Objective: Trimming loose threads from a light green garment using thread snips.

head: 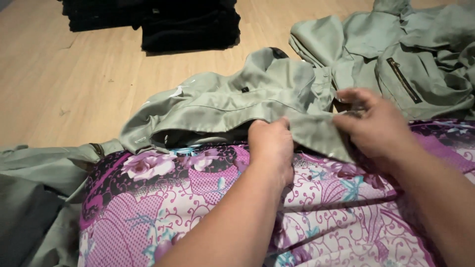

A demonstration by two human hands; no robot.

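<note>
Far left of both hands, loose green cloth lies on the wooden floor, partly under the purple flowered fabric that covers the person's lap. Up beyond the left hand, a stack of black folded clothes sits on the floor, well apart from the hands. Left hand: fingers closed, pinching the edge of the green jacket, knuckles toward the camera, wrist resting on the flowered fabric. The jacket spreads left and away from this hand, over the floor and onto the lap; a flap of it runs between the two hands. Right hand: fingers curled together, gripping the same flap at its right end, thumb side hidden under the cloth. Beyond and right of the right hand, a pile of green jackets with a zipper showing, near but not touching the hand.
</note>
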